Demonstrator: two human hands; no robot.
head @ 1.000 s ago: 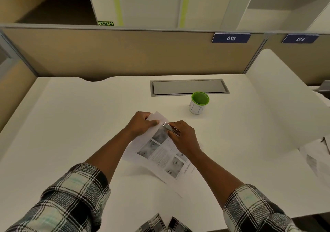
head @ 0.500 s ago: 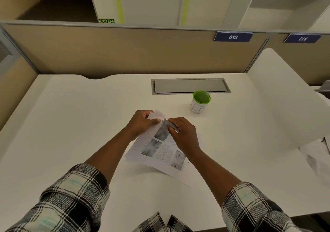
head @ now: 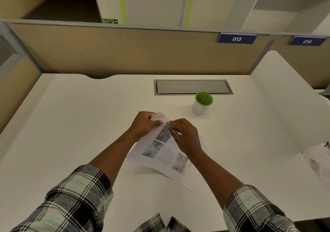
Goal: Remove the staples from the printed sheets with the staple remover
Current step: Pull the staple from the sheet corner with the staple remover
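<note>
The printed sheets (head: 161, 152), white with grey pictures and text, lie on the white desk in front of me, their near edge lifted a little. My left hand (head: 144, 125) pinches their far top corner between thumb and fingers. My right hand (head: 185, 136) grips a small metal staple remover (head: 171, 126), whose tip rests on the paper right beside my left thumb. The staple itself is too small to make out.
A white cup with a green rim (head: 202, 103) stands behind my right hand. A grey cable flap (head: 192, 87) is set into the desk (head: 75, 124) further back. Beige partition panels close off the back. More loose paper (head: 319, 162) lies at the right edge.
The sheets have slid slightly left and toward my left hand. The staple remover's tip has moved closer to the held corner. Both hands stay on their grips.
</note>
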